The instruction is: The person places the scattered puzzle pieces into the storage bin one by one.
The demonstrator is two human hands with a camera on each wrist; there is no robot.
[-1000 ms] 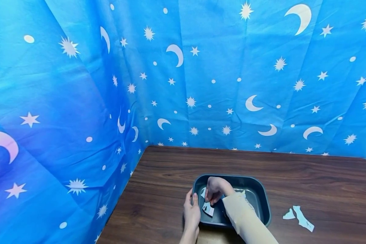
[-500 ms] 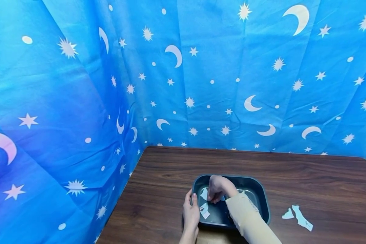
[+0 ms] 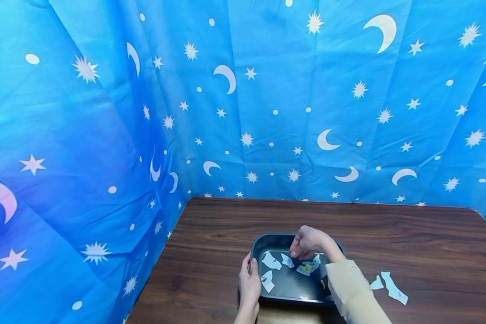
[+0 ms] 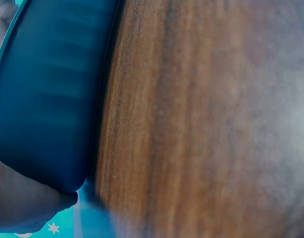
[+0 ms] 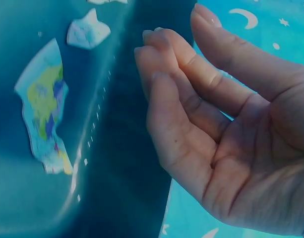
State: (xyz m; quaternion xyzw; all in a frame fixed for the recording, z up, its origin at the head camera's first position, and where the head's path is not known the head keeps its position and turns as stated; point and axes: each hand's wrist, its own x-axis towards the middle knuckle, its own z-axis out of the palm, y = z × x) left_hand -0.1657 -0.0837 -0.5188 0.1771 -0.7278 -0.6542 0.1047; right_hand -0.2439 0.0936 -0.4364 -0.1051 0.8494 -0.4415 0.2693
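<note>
A dark rectangular tray point(image 3: 295, 288) stands on the table, and flat, irregular pieces that look like torn paper lie in it. My left hand point(image 3: 249, 283) holds the tray's left side, thumb at the rim; the left wrist view shows a finger against the tray's outer wall point(image 4: 47, 99). Over the far part of the tray hovers my right hand point(image 3: 308, 243), fingers loosely curled and nothing between them in the right wrist view. Below it lies a piece printed yellow and blue point(image 5: 45, 109), near a small pale piece point(image 5: 88, 29). Two white pieces, upper point(image 3: 271, 261) and lower point(image 3: 267, 281), lie at the tray's left.
Outside the tray to the right, a small white piece point(image 3: 376, 283) and a longer one point(image 3: 394, 288) lie on the brown wood-grain table point(image 3: 210, 234). A blue cloth point(image 3: 267, 90) with moons and stars hangs behind the table and along its left.
My right hand has moved from the tray's left part, up and to the right, uncovering several pieces. The lower left piece shifted slightly left. My left hand keeps its place on the tray.
</note>
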